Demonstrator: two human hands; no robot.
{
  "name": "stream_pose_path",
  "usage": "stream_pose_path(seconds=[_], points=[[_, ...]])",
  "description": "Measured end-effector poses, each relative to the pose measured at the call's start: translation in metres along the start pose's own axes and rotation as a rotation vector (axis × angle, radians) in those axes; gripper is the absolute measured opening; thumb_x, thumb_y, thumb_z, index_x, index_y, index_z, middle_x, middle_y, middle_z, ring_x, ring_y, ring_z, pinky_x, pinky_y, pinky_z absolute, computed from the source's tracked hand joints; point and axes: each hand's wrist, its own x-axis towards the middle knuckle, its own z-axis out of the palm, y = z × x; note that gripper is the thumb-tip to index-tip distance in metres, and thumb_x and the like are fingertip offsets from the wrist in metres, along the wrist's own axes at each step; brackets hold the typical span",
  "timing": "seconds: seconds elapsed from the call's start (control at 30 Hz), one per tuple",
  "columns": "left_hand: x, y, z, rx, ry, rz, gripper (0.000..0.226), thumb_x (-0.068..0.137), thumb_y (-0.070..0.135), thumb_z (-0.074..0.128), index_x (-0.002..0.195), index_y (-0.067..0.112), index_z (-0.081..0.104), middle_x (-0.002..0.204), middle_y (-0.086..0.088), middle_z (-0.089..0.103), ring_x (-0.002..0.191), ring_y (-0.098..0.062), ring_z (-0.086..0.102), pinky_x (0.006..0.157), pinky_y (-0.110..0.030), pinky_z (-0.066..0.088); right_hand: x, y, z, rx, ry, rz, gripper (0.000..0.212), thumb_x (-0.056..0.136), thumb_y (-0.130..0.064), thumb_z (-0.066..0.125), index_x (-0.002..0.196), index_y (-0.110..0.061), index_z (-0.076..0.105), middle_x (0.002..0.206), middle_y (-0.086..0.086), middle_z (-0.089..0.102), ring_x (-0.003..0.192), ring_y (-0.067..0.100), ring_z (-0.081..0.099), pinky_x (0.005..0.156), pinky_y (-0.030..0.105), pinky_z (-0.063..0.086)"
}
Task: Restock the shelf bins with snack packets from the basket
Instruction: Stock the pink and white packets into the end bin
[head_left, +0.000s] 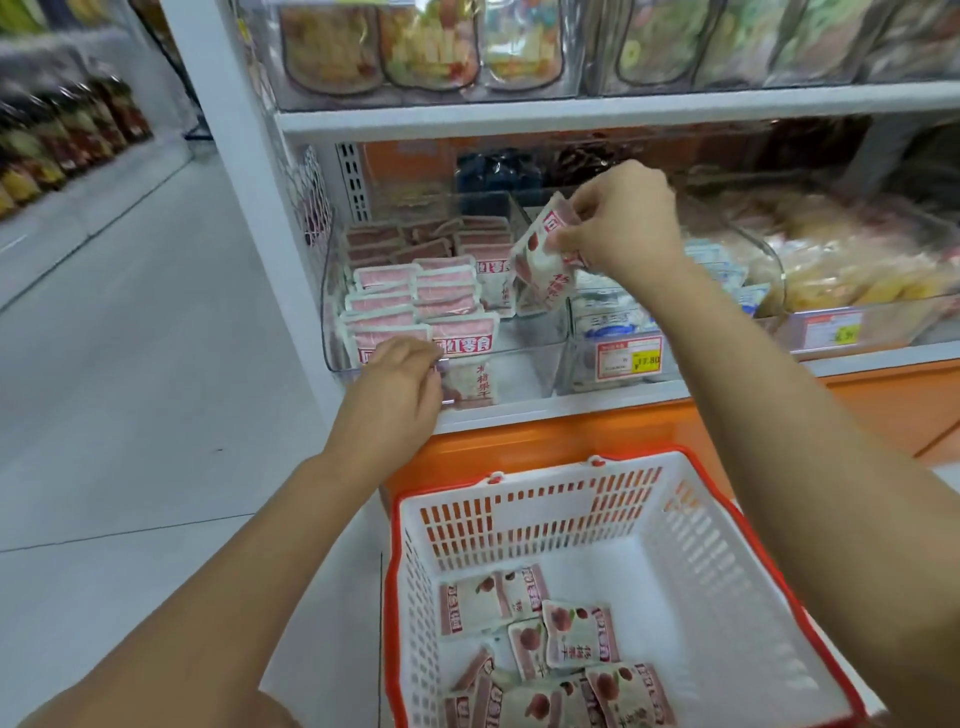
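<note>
A white basket with an orange rim (727, 561) sits low in front of the shelf, with several pink-and-white snack packets (576, 636) in its bottom. My right hand (618, 223) holds a few of these packets (540, 265) above the clear shelf bin (530, 358), over its right side. Rows of the same packets (415, 296) stand upright in the bin's left and back parts. My left hand (400, 384) rests at the bin's front left edge, fingers curled against the front row of packets.
A neighbouring clear bin (623, 358) holds blue-and-white packets and carries a price tag. Further right is a bin of yellow snacks (841, 280). The shelf above has bags of dried fruit (426, 47). An aisle floor (130, 364) opens to the left.
</note>
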Motion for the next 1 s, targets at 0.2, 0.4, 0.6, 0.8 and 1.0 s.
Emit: stream_pose_path(seconds=[0.2,0.4,0.6,0.8,1.0], points=[[0.001,-0.006,0.002,-0.015,0.018,-0.017,0.037,0.099,0.025,0.043,0.134,0.019,0.053,0.135,0.002,0.053,0.124,-0.013,0.040,0.101,-0.022,0.028,0.048,-0.027,0.060,-0.331,-0.065,-0.006,0.028,0.088,-0.002,0.054,0.115,-0.004,0.063,0.118,0.017,0.063,0.108,0.035,0.060,0.081,0.037,0.048],[0.002,-0.013,0.008,-0.028,0.031,0.028,0.039,0.098,0.025,0.040,0.133,0.016,0.055,0.131,0.001,0.054,0.121,-0.011,0.038,0.098,-0.019,0.023,0.077,-0.040,0.096,-0.336,-0.120,-0.030,0.032,0.094,-0.004,0.046,0.124,-0.004,0.056,0.130,0.014,0.056,0.119,0.031,0.054,0.092,0.036,0.046],[0.002,-0.015,0.011,-0.059,0.025,0.022,0.042,0.098,0.028,0.038,0.136,0.017,0.051,0.135,0.001,0.051,0.126,-0.012,0.038,0.101,-0.023,0.028,0.081,-0.026,0.139,-0.418,-0.199,-0.075,0.031,0.094,-0.003,0.044,0.122,-0.003,0.057,0.127,0.014,0.057,0.118,0.032,0.054,0.095,0.038,0.047],[0.002,-0.017,0.011,-0.077,0.021,0.017,0.041,0.098,0.021,0.042,0.139,0.020,0.047,0.138,0.005,0.048,0.129,-0.009,0.034,0.104,-0.020,0.027,0.078,-0.001,0.158,-0.270,-0.170,-0.084,0.025,0.085,-0.007,0.056,0.102,-0.012,0.074,0.101,0.011,0.071,0.094,0.030,0.065,0.079,0.029,0.050],[-0.005,-0.016,0.013,-0.085,0.045,0.056,0.043,0.098,0.020,0.044,0.141,0.020,0.045,0.141,0.004,0.047,0.132,-0.009,0.034,0.105,-0.018,0.020,0.043,0.000,0.138,0.072,-0.119,-0.062,0.025,0.086,-0.004,0.057,0.105,-0.009,0.071,0.109,0.010,0.069,0.100,0.025,0.063,0.086,0.029,0.049]])
